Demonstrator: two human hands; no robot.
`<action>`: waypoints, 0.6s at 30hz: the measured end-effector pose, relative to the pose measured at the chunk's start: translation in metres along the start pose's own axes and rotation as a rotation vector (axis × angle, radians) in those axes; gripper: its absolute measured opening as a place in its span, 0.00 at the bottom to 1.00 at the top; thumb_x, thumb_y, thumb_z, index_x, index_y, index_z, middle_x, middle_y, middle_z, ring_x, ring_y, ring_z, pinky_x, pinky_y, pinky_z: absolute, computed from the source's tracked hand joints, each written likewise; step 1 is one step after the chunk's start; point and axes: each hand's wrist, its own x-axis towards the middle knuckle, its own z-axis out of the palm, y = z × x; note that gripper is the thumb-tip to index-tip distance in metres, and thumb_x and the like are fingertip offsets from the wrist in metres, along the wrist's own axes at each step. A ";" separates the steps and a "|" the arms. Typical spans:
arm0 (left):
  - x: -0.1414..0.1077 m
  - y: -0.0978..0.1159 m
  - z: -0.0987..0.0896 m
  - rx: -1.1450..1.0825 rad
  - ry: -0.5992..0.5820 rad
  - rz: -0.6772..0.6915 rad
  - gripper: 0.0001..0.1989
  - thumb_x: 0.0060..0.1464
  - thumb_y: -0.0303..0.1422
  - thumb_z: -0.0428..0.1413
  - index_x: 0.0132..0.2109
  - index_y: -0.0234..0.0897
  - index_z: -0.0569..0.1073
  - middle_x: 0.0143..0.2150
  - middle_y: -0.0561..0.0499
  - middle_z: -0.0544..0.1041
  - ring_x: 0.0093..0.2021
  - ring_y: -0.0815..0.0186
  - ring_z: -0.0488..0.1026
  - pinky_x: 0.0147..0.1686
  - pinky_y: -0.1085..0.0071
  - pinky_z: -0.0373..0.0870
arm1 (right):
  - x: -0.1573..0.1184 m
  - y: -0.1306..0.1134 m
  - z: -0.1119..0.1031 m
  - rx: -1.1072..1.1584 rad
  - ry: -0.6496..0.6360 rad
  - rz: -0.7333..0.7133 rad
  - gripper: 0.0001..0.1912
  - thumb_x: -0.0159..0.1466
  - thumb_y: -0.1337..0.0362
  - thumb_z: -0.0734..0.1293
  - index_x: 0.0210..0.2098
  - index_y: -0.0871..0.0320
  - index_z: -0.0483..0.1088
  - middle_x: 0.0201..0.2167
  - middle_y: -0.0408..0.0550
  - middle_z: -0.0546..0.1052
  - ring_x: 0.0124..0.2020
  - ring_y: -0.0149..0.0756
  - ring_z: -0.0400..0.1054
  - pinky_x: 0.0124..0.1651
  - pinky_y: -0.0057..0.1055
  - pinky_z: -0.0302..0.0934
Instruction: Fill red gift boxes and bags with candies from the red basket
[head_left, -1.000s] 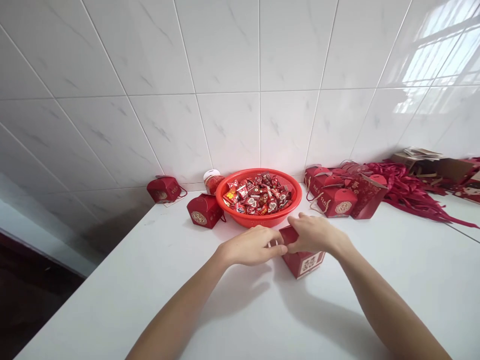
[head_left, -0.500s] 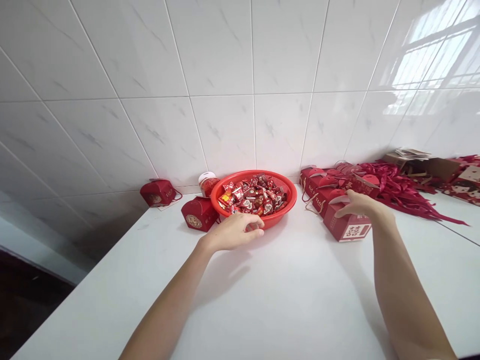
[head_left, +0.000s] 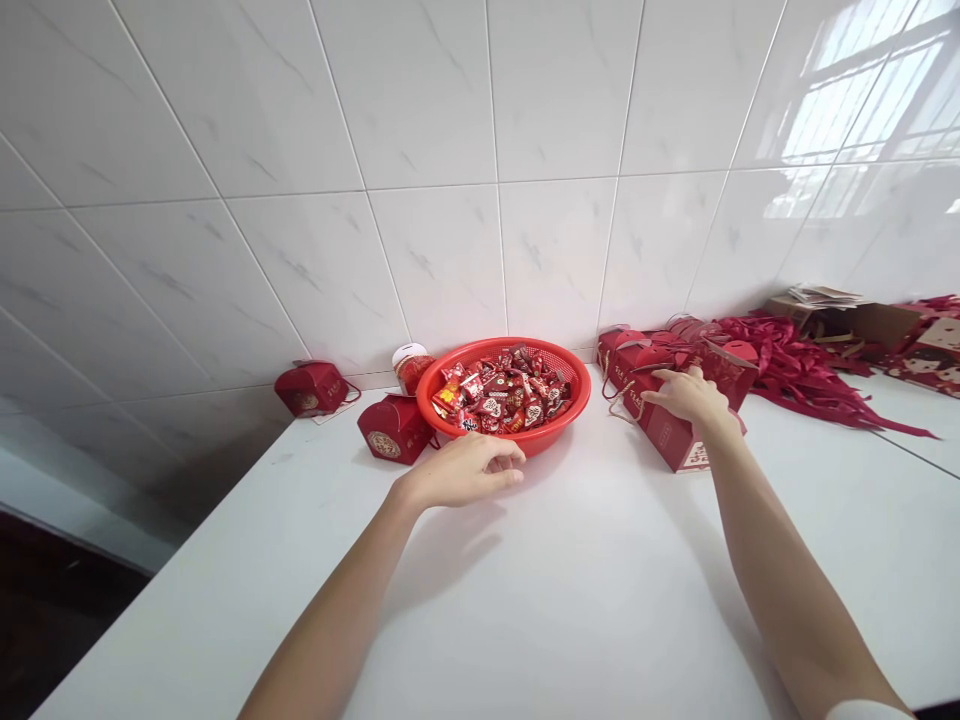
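Observation:
Just in front of the red basket [head_left: 502, 442], my left hand [head_left: 465, 470] hovers over the table, its fingers curved with a gap between thumb and fingertips and nothing held. Wrapped candies [head_left: 510, 395] in red and brown fill the basket. My right hand [head_left: 694, 398] is over the top of the nearest red gift box [head_left: 671, 435], fingers apart. It covers part of the box's top, so I cannot tell whether it presses on it. More red gift boxes [head_left: 619, 360] with cord handles stand behind that one against the wall.
Two red boxes [head_left: 394, 430] [head_left: 311, 388] sit left of the basket, with a red and white container [head_left: 412, 368] behind it. Dark red ribbons [head_left: 802, 370] heap up at the right, beside an open carton [head_left: 892, 335]. A tiled wall [head_left: 435, 260] backs the white table [head_left: 540, 600].
My right hand has moved left and slightly back across the top of the nearest box. My left hand has stayed nearly in place. The view has shifted slightly.

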 end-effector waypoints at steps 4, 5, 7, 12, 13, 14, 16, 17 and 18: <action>0.000 -0.002 0.000 0.010 -0.030 0.006 0.16 0.58 0.40 0.54 0.49 0.38 0.76 0.47 0.48 0.80 0.46 0.60 0.76 0.43 0.70 0.68 | 0.000 0.001 0.001 0.048 -0.007 0.132 0.27 0.66 0.50 0.60 0.63 0.48 0.67 0.63 0.62 0.63 0.60 0.67 0.62 0.53 0.58 0.62; 0.000 -0.003 -0.001 0.014 -0.033 -0.001 0.16 0.58 0.40 0.54 0.49 0.38 0.76 0.47 0.48 0.80 0.46 0.60 0.76 0.44 0.70 0.68 | 0.000 0.001 0.000 0.055 0.001 0.136 0.27 0.66 0.51 0.60 0.63 0.48 0.67 0.63 0.63 0.63 0.60 0.67 0.62 0.53 0.59 0.62; -0.001 -0.004 -0.002 0.022 -0.033 -0.013 0.16 0.58 0.40 0.54 0.49 0.39 0.76 0.47 0.49 0.80 0.46 0.60 0.76 0.43 0.70 0.68 | 0.001 0.002 0.001 0.065 0.017 0.144 0.28 0.66 0.51 0.61 0.63 0.49 0.67 0.63 0.63 0.64 0.59 0.67 0.62 0.53 0.59 0.62; -0.003 -0.005 -0.004 0.017 -0.011 -0.004 0.17 0.58 0.41 0.54 0.50 0.38 0.76 0.48 0.47 0.80 0.47 0.58 0.76 0.43 0.69 0.69 | 0.004 0.003 0.007 0.060 0.055 0.132 0.28 0.66 0.51 0.60 0.63 0.49 0.66 0.63 0.64 0.62 0.60 0.68 0.60 0.53 0.60 0.61; -0.003 -0.005 -0.005 0.015 -0.008 -0.003 0.17 0.58 0.41 0.54 0.50 0.38 0.76 0.48 0.47 0.80 0.47 0.58 0.76 0.43 0.69 0.69 | 0.006 0.003 0.009 0.059 0.066 0.126 0.27 0.66 0.51 0.60 0.63 0.50 0.67 0.63 0.64 0.62 0.60 0.68 0.60 0.52 0.61 0.61; -0.004 -0.004 -0.005 0.015 -0.005 -0.006 0.18 0.59 0.41 0.54 0.51 0.38 0.76 0.49 0.46 0.80 0.48 0.58 0.76 0.44 0.69 0.69 | 0.007 0.004 0.011 0.058 0.076 0.123 0.27 0.66 0.51 0.59 0.63 0.50 0.67 0.63 0.65 0.62 0.60 0.69 0.60 0.52 0.62 0.61; -0.007 -0.003 -0.008 0.019 0.009 -0.014 0.19 0.59 0.42 0.53 0.53 0.38 0.76 0.50 0.46 0.80 0.49 0.58 0.76 0.46 0.68 0.69 | 0.012 0.009 0.016 0.054 0.087 0.133 0.27 0.67 0.51 0.58 0.63 0.50 0.66 0.62 0.65 0.62 0.60 0.70 0.60 0.52 0.63 0.61; -0.009 -0.002 -0.011 0.021 0.022 -0.016 0.19 0.59 0.42 0.53 0.53 0.38 0.76 0.50 0.46 0.80 0.49 0.58 0.76 0.47 0.67 0.69 | 0.015 0.012 0.019 0.045 0.081 0.110 0.28 0.67 0.51 0.58 0.63 0.51 0.65 0.62 0.66 0.63 0.59 0.70 0.60 0.51 0.64 0.61; -0.011 -0.002 -0.014 0.019 0.042 -0.014 0.19 0.60 0.42 0.53 0.53 0.38 0.76 0.51 0.46 0.80 0.50 0.58 0.76 0.48 0.67 0.70 | 0.018 0.016 0.021 0.033 0.069 0.069 0.29 0.67 0.50 0.57 0.64 0.52 0.64 0.61 0.68 0.63 0.58 0.71 0.61 0.50 0.65 0.61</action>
